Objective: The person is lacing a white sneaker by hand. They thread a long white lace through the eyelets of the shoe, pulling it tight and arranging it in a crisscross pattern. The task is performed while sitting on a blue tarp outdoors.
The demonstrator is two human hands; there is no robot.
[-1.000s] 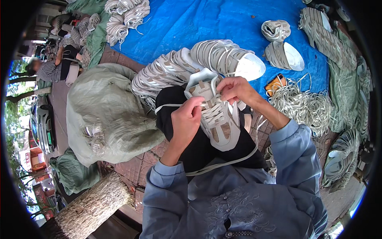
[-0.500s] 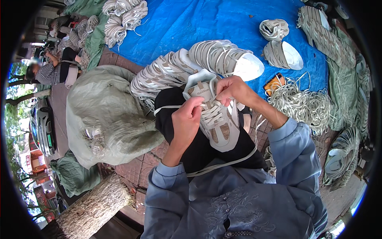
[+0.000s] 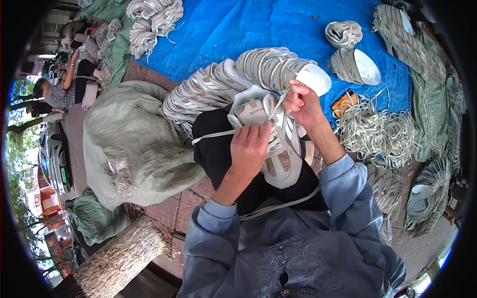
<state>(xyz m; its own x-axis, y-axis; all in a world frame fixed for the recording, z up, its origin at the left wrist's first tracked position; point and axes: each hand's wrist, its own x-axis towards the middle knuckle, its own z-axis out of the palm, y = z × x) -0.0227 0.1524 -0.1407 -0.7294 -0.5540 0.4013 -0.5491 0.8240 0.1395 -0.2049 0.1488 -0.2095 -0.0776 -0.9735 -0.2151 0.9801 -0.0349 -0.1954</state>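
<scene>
A beige and white sneaker upper (image 3: 286, 171) lies across my lap, its toe toward me and its tongue standing up. The fingers of my left hand (image 3: 250, 149) are closed at the lacing just below the tongue, covering part of the laces. My right hand (image 3: 304, 105) is raised beside the upper's right edge, pinching a pale flat shoelace (image 3: 281, 102) stretched up from the eyelets. A loose lace end (image 3: 211, 134) trails left from beneath my left hand. Another length of lace (image 3: 278, 206) loops over my lap.
Nested uppers (image 3: 208, 89) curve behind my knees. A blue tarp (image 3: 238, 27) holds two small bundles (image 3: 355, 67). A heap of laces (image 3: 380, 131) lies at right, beside an orange object (image 3: 344, 103). A bulky sack (image 3: 134, 144) stands at left; a seated person (image 3: 62, 94) is farther off.
My right hand has lifted away from the lacing, drawing the shoelace upward. My left hand has moved right onto the upper, below the tongue. The distant person has raised an arm.
</scene>
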